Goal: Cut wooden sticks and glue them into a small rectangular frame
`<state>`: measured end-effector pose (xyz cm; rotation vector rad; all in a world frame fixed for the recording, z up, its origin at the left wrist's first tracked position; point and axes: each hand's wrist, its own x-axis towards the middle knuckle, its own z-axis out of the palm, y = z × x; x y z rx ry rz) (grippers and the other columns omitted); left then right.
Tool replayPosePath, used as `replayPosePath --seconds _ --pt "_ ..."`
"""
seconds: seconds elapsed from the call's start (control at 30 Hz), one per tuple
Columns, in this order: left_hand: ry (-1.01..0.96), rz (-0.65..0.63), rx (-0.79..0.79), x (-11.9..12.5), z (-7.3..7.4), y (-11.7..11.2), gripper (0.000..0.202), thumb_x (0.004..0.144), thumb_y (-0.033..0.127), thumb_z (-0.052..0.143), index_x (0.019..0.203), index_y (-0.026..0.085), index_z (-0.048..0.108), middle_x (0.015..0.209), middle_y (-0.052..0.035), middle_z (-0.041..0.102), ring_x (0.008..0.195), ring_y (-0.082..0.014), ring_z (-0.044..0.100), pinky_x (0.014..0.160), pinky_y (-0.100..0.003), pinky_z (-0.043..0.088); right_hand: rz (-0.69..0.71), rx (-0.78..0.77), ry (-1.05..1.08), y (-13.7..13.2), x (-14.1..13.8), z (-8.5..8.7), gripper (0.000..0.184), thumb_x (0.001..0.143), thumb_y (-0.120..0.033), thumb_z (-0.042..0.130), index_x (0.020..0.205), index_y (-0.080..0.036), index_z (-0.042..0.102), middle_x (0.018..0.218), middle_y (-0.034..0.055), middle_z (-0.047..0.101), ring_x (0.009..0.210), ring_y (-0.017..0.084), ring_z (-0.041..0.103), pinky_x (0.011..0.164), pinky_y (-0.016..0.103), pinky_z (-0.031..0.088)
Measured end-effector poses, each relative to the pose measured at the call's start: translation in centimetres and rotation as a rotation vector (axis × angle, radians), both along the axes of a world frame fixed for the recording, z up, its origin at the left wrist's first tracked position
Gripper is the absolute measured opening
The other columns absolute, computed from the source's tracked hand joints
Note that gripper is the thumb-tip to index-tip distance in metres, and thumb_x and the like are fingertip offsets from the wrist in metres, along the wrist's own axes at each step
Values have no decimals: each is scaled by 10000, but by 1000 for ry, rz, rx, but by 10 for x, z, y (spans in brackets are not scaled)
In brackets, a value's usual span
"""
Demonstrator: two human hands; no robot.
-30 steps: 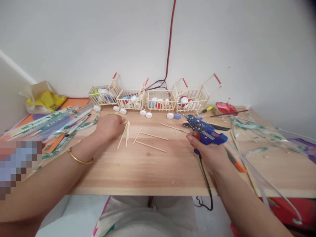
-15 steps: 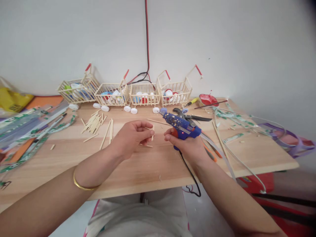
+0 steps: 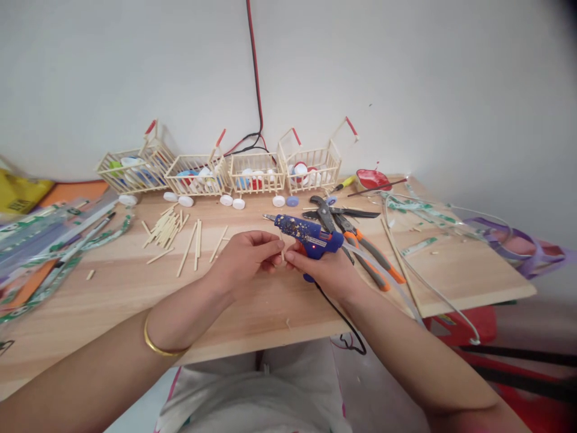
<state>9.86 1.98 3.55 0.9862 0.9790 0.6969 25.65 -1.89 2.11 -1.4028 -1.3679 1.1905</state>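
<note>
My right hand (image 3: 328, 267) is wrapped round the blue hot glue gun (image 3: 311, 236), whose nozzle points left toward the carts. Between the fingertips of my left hand (image 3: 247, 255) is a short thin wooden stick (image 3: 282, 248), partly hidden by the fingers. The thumb and fingertips of my right hand are close to that stick; whether they touch it I cannot tell. Left of my hands lie a pile of short wooden sticks (image 3: 165, 228) and a few longer sticks (image 3: 197, 245). Pliers with orange handles (image 3: 376, 255) lie just behind the glue gun.
Several small stick-built carts (image 3: 256, 171) with bottle-cap wheels stand along the wall. A red paint dish (image 3: 372, 179) with a brush (image 3: 378, 187) is at the back right. Plastic packaging (image 3: 49, 240) covers the left side. A pale cord (image 3: 437, 294) hangs over the front edge.
The glue gun has moved left and down, bringing my right fingertips up to the stick in my left hand. The pliers show more fully now. The whole view has shifted slightly.
</note>
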Motion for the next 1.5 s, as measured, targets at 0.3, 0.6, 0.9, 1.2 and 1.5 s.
replayPosePath --seconds 0.3,0.6,0.9,1.2,1.5 --pt "-10 -117 -65 -3 0 -1 200 632 287 741 707 117 666 580 8 563 488 -44 441 463 -177 335 -123 72 152 4 5 -9 269 678 -363 711 872 -190 642 737 -6 601 606 100 502 499 210 386" --pt "599 -289 690 -22 -5 4 177 793 247 548 848 185 704 792 -26 649 719 -141 563 678 -277 424 -127 3 252 13 4 -14 252 615 -344 736 698 -174 570 610 -35 539 495 73 434 469 216 357" --pt "951 -477 1191 -34 -30 3 252 875 195 448 868 176 700 904 -74 627 882 -197 564 805 -329 441 -176 -7 -235 26 -3 -18 154 658 -313 626 647 -183 545 593 -27 547 550 116 488 542 253 403" --pt "1035 -479 1281 -31 -37 1 259 894 199 431 850 171 684 849 -65 630 831 -196 564 731 -319 433 -228 -62 -413 25 -18 -8 154 656 -310 596 638 -186 506 583 -37 520 546 114 481 545 249 390" --pt "1061 -522 1273 -26 -35 -1 226 881 194 453 872 167 677 870 -63 626 837 -201 554 729 -320 429 -262 -66 -655 24 -24 -11 114 722 -298 554 729 -188 582 664 14 619 647 163 583 603 257 416"
